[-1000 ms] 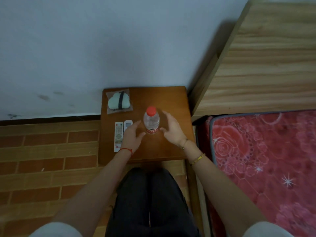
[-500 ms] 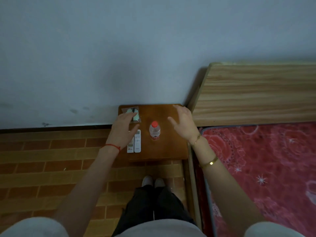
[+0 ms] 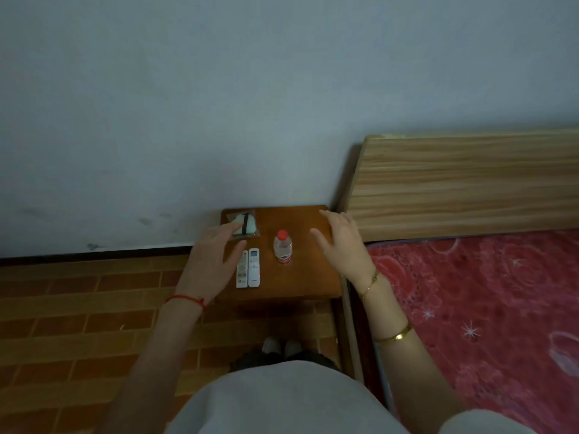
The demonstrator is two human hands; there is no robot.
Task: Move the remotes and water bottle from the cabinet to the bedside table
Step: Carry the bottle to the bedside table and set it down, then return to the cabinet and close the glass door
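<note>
A: While both hands are held spread above the table point(image 3: 300, 286), what risk is presented?

B: The water bottle point(image 3: 283, 248) is stood upright near the middle of the table, between the two hands. The right hand point(image 3: 343, 242) is open, fingers spread, and nothing is gripped; it is placed just to the right of the bottle and apart from it. If it is swept sideways, the bottle could be tipped, since it is tall and narrow and stands on a small base.

A: And on the left side?

B: The left hand point(image 3: 213, 261) is likewise open and empty. It is held over the table's left edge, and part of the packaged item point(image 3: 246, 225) at the back corner is covered by its fingers. The two remotes point(image 3: 249, 267) are laid side by side, touching, just beside the thumb. If that hand is dragged back carelessly, the nearer remote could be pushed askew against its neighbour.

A: Is anything left to be moved?

B: It is judged that nothing is. Both remotes and the bottle are already set on the table next to the bed point(image 3: 470, 292). No cabinet is shown.

A: Can any writing be read?

B: None can be read. A red band is seen low on the bottle and a red cap at its top, but the label text is too small. A small red mark is seen at the near end of the left remote; it cannot be made out. Button legends are not resolved.
</note>
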